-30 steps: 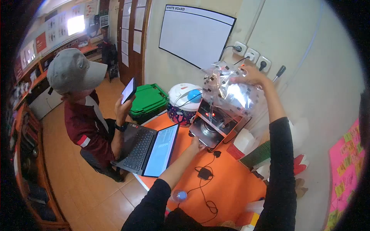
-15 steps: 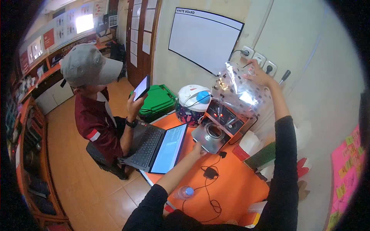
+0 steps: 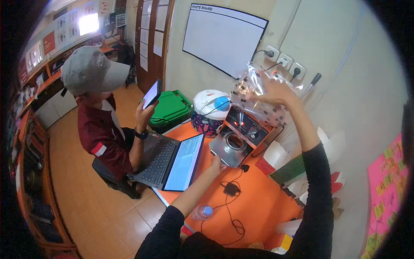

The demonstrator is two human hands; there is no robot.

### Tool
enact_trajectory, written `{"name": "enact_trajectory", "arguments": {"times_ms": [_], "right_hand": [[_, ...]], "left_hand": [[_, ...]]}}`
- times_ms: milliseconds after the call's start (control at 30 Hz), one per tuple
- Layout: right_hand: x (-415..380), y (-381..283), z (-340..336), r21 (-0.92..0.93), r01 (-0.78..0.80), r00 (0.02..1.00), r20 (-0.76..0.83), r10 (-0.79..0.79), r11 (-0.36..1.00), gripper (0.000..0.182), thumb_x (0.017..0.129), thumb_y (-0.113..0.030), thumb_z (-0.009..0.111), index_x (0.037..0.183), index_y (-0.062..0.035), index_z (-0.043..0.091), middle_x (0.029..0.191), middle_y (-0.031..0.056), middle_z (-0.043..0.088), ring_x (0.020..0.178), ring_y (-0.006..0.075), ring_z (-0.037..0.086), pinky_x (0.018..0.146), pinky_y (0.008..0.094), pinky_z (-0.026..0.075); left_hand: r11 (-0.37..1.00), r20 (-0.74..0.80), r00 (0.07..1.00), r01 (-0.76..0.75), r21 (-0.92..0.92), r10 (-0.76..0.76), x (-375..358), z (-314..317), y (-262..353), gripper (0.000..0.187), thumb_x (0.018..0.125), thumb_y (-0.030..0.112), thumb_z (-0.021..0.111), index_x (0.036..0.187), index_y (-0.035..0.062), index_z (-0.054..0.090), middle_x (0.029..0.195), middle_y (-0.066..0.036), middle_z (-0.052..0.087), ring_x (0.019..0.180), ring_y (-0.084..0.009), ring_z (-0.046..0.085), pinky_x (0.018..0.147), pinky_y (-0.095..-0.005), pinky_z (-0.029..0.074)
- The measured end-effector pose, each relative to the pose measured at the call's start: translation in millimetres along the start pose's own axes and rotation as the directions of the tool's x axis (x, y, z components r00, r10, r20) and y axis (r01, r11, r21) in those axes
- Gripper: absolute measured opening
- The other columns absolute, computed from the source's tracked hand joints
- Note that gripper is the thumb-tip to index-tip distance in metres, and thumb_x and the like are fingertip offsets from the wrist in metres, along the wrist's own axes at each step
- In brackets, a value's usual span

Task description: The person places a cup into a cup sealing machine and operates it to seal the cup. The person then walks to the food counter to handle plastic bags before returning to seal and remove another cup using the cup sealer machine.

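Note:
My left hand grips the front edge of a metal plate with a round opening, part of a machine with a black panel and red lights. Clear plastic with dark squares covers the machine's top. Over this plastic, my right hand is spread with its fingers apart, just below the wall sockets. Whether its fingertips press on the plastic is hard to tell.
A rice cooker and a green box stand left of the machine. An open laptop, a bottle and a cable with a black adapter lie nearer. At left, a person in a cap holds a phone.
My right hand has moved down and left from near the sockets, its fingers now spread over the plastic. My left hand keeps its grip on the plate. The view has shifted slightly.

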State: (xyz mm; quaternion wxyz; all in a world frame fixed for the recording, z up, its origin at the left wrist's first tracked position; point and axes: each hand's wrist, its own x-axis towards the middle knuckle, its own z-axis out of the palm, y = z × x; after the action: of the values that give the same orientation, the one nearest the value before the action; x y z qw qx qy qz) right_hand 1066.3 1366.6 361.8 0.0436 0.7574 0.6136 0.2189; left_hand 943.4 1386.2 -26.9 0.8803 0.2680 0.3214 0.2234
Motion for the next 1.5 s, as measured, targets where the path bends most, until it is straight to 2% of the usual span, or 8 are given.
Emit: {"name": "enact_trajectory", "arguments": {"times_ms": [100, 533, 1000, 1133, 1300, 1400, 1433, 1500], "right_hand": [[2, 1, 10, -0.016, -0.008, 0.999, 0.046, 0.009, 1.0, 0.132, 0.052, -0.083, 0.067, 0.151, -0.0119, 0.015, 0.124, 0.0353, 0.053, 0.115, 0.046, 0.055, 0.1, 0.0512, 0.041], [46, 65, 10, 0.46, 0.043, 0.976, 0.171, -0.136, 0.887, 0.108, 0.072, -0.062, 0.072, 0.145, 0.0049, 0.029, 0.149, 0.0242, 0.034, 0.138, 0.033, 0.033, 0.113, 0.0386, 0.028], [68, 110, 38, 0.618, 0.171, 0.985, -0.1, -0.138, 0.768, 0.068, 0.075, -0.055, 0.075, 0.121, -0.011, 0.051, 0.126, 0.0149, 0.048, 0.123, 0.0305, 0.045, 0.103, 0.0422, 0.036], [52, 91, 14, 0.322, 0.287, 0.94, -0.278, -0.199, 0.902, 0.06, 0.074, -0.05, 0.076, 0.116, -0.0118, 0.058, 0.124, 0.0161, 0.046, 0.118, 0.0334, 0.046, 0.101, 0.0444, 0.038], [24, 37, -5, -0.24, -0.029, 0.85, -0.517, -0.103, 0.97, 0.059, 0.076, -0.046, 0.073, 0.123, -0.0143, 0.059, 0.123, 0.0189, 0.043, 0.106, 0.0362, 0.048, 0.091, 0.0467, 0.044], [14, 5, -16, -0.192, -0.13, 0.834, -0.552, 0.003, 0.973, 0.055, 0.08, -0.043, 0.07, 0.125, -0.0151, 0.056, 0.12, 0.0199, 0.048, 0.105, 0.0361, 0.05, 0.089, 0.0462, 0.045], [16, 8, -11, -0.198, -0.125, 0.836, -0.548, -0.005, 0.972, 0.055, 0.08, -0.043, 0.07, 0.125, -0.0151, 0.056, 0.12, 0.0199, 0.048, 0.105, 0.0361, 0.05, 0.089, 0.0462, 0.045], [21, 22, 12, -0.097, -0.041, 0.932, -0.363, 0.003, 0.994, 0.049, 0.085, -0.039, 0.066, 0.125, -0.0136, 0.054, 0.113, 0.0211, 0.055, 0.103, 0.0373, 0.055, 0.088, 0.0463, 0.045]], "left_hand": [[1.0, 0.002, 1.0, -0.007, 0.02, 0.007, 3, -6, -3, 0.034, 0.091, 0.039, 0.047, 0.096, 0.0075, 0.057, 0.083, -0.004, 0.062, 0.069, -0.0127, 0.06, 0.06, -0.0234, 0.052], [0.978, -0.14, 0.99, -0.032, -0.207, 0.003, 8, -1, -14, 0.027, 0.094, 0.028, 0.044, 0.103, 0.0074, 0.059, 0.079, -0.002, 0.064, 0.062, -0.0101, 0.059, 0.053, -0.0252, 0.047], [0.999, -0.089, 0.996, 0.025, -0.021, -0.027, 22, -39, -34, 0.026, 0.09, 0.029, 0.047, 0.107, 0.011, 0.055, 0.09, -0.001, 0.058, 0.075, -0.0123, 0.055, 0.072, -0.0284, 0.047], [0.997, -0.066, 0.998, 0.009, -0.072, -0.014, -22, -10, -10, 0.024, 0.089, 0.027, 0.048, 0.105, 0.011, 0.057, 0.087, 0.0, 0.06, 0.072, -0.0097, 0.053, 0.068, -0.0264, 0.045], [0.999, -0.065, 0.998, 0.019, 0.035, -0.016, -2, -17, -19, 0.024, 0.088, 0.026, 0.049, 0.103, 0.0094, 0.057, 0.077, -0.001, 0.059, 0.071, -0.0094, 0.054, 0.065, -0.0255, 0.044], [0.999, -0.09, 0.995, 0.04, 0.007, -0.039, 47, -17, -55, 0.026, 0.085, 0.026, 0.054, 0.102, 0.0056, 0.056, 0.082, -0.005, 0.058, 0.08, -0.0135, 0.059, 0.071, -0.0288, 0.047], [0.948, -0.581, 0.786, -0.019, 0.318, 0.211, 23, 20, -45, 0.026, 0.082, 0.023, 0.057, 0.098, 0.0024, 0.057, 0.083, -0.009, 0.059, 0.079, -0.0204, 0.059, 0.07, -0.036, 0.048], [0.806, -0.785, 0.336, 0.108, 0.582, 0.521, -17, 49, -27, 0.027, 0.078, 0.02, 0.061, 0.094, -0.0008, 0.057, 0.084, -0.013, 0.059, 0.077, -0.0273, 0.059, 0.069, -0.0433, 0.049]]}}
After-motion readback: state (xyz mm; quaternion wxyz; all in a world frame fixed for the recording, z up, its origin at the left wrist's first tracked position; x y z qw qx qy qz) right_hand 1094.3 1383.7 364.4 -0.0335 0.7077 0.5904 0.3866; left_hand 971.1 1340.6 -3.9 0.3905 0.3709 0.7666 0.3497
